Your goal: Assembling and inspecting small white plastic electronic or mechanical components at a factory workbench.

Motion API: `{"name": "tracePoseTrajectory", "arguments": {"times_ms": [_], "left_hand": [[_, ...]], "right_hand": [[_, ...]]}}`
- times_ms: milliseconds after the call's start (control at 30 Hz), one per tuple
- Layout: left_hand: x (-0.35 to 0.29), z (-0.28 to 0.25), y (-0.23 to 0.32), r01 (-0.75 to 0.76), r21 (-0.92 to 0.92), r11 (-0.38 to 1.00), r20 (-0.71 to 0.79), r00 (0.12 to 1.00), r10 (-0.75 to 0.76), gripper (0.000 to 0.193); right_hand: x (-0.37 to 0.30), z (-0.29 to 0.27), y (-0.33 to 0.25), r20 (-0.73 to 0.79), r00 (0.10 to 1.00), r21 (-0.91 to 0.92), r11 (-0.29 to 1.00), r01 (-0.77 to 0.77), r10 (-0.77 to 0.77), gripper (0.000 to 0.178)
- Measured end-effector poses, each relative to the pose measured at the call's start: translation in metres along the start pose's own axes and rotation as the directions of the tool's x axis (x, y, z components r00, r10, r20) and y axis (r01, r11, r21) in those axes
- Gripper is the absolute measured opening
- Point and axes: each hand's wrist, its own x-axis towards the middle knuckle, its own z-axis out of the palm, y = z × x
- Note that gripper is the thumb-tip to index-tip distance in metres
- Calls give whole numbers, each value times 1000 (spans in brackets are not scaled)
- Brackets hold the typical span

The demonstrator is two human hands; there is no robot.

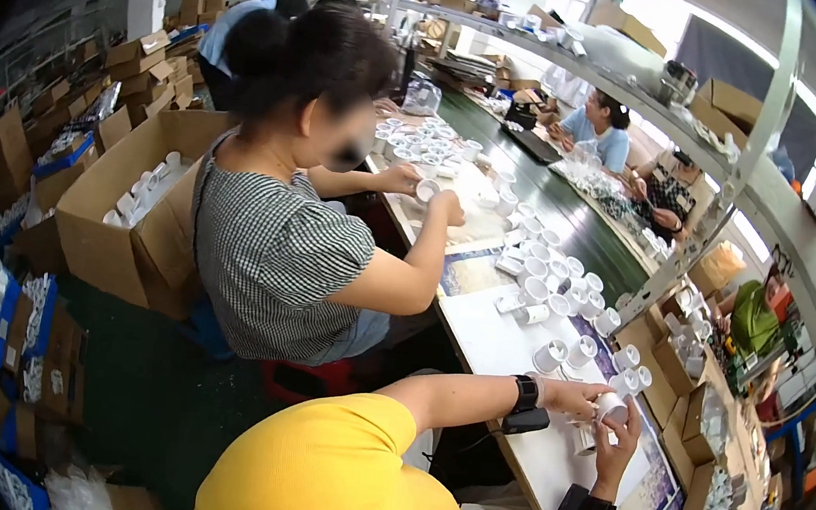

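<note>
A short white plastic cylinder [611, 409], its round end facing up, is held between both my hands over the table's near end. My left hand [573, 399] grips it from the left with the fingertips. My right hand [619, 446] curls round its right side. Just below them is another white cylinder [584, 438], partly hidden. Beyond my hands, two white cylinders [550, 356] stand on the white board [489, 337], and a small group of white cylinders [628, 373] stands to the right. Each of my wrists wears a black strap with a small box.
Many white cylinders [537, 270] crowd the table farther off. Left of me, a co-worker in a checked top [279, 240] handles a similar cylinder [426, 191]. Cardboard boxes [700, 429] of parts line the right side. A metal shelf post [702, 233] rises from the table's far side.
</note>
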Motion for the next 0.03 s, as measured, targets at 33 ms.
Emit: {"name": "tracePoseTrajectory", "arguments": {"times_ms": [33], "left_hand": [[6,-7,-13,-10,-12,1000,40,999,11,79]], "right_hand": [[-6,5,4,-32,998,76,996,-50,52,13]]}}
